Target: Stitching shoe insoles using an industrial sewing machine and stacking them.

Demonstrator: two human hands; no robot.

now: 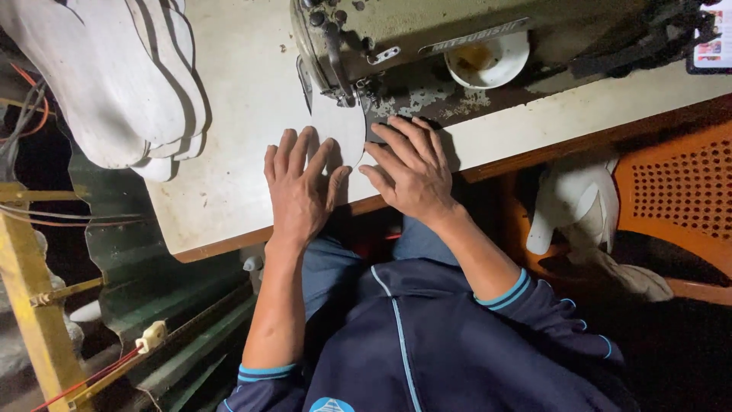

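Table (229,152): a worn cream top is being used as the work surface, its wooden edge running from seven o'clock to three o'clock.
Sewing machine (427,38): an olive, paint-chipped head is being seen at twelve o'clock, its needle end lying just above the hands.
Stack of white pieces (130,84): cut white shapes are being kept piled at ten o'clock, well apart from the hands.
Orange chair (679,198): it is being seen at three o'clock, with white cloth heaped beside it.
Left hand (299,191): it is being laid flat, fingers spread, on the table, fingertips touching the white piece's left edge.
Right hand (412,172): it is being pressed flat, fingers spread, at the piece's right edge.
White piece (339,130): it is being held between both hands under the needle. It is being judged light, thin and flexible, best steadied by flat fingertip pressure at its side edges. Its long axis is running twelve to six o'clock, the rounded end pointing to six.
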